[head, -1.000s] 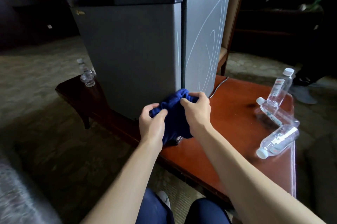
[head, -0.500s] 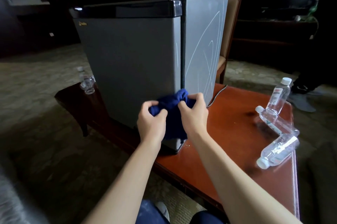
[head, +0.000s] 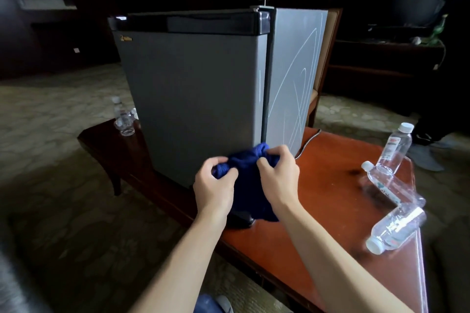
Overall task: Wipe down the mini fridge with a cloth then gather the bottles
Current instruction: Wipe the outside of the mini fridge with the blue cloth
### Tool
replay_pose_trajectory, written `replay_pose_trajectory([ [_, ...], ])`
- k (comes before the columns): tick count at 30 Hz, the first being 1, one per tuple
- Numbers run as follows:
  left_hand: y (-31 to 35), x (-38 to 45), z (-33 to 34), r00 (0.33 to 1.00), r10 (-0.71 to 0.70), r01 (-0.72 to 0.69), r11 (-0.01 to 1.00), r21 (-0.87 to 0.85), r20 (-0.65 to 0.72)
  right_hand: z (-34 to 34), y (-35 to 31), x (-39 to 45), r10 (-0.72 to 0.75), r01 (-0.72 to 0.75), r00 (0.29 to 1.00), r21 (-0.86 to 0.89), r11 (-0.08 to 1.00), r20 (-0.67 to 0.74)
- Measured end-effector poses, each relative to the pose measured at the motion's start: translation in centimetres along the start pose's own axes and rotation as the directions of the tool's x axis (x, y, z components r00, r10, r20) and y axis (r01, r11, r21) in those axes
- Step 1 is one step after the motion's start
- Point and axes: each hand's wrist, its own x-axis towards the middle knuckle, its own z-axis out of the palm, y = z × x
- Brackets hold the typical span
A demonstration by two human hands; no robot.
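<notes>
Head view, with the mini fridge as my landmark:
Mini fridge: grey box with a black top band, standing upright on the reddish wooden table; its side panel to my right shows thin pale curved streaks.
Cloth: dark blue, bunched, held just in front of the fridge's lower front corner, where door and side panel meet; its lower part hangs down over the fridge's black foot. I cannot tell if it presses on the door.
My left hand: fingers curled round the cloth's left end, low in front of the fridge door.
My right hand: fingers and thumb pinching the cloth's right end, in front of the fridge's corner. The two hands sit close together, with cloth between them.
Standing bottle: clear, white cap, upright on the table, well to the right of the fridge.
Two lying bottles: clear, on their sides near the table's right edge, nearer to me than the standing one.
Far bottles: small clear ones on the table's far-left corner, just left of the fridge.
Cable: runs along the tabletop from behind the fridge's right side.
Chair: wooden, behind the fridge, partly hidden.
</notes>
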Motion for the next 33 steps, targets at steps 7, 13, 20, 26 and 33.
replay_pose_trajectory([
  [7,9.1,1.0,0.4,0.963,0.265,-0.268,0.96,-0.081,-0.047,-2.8,-10.2,4.0,-0.224,0.227,0.97,0.019,0.974,-0.096],
  [13,15.8,2.2,0.2,0.911,0.399,-0.41,0.901,-0.143,-0.101,-4.2,-16.3,6.0,-0.348,0.362,0.922,0.059,0.93,-0.168],
  [20,14.1,2.1,0.1,0.908,0.412,-0.418,0.9,-0.121,-0.073,-3.5,-13.9,5.5,-0.351,0.369,0.92,0.08,0.926,-0.176],
  [26,6.9,0.9,0.5,0.954,0.295,-0.297,0.954,-0.045,-0.045,-2.1,-7.0,3.1,-0.322,0.325,0.944,0.046,0.944,-0.075],
  [33,-3.9,-1.2,1.6,0.996,-0.012,0.02,0.996,0.09,-0.088,1.1,5.5,-0.6,-0.131,0.132,0.991,-0.038,0.991,0.029],
])
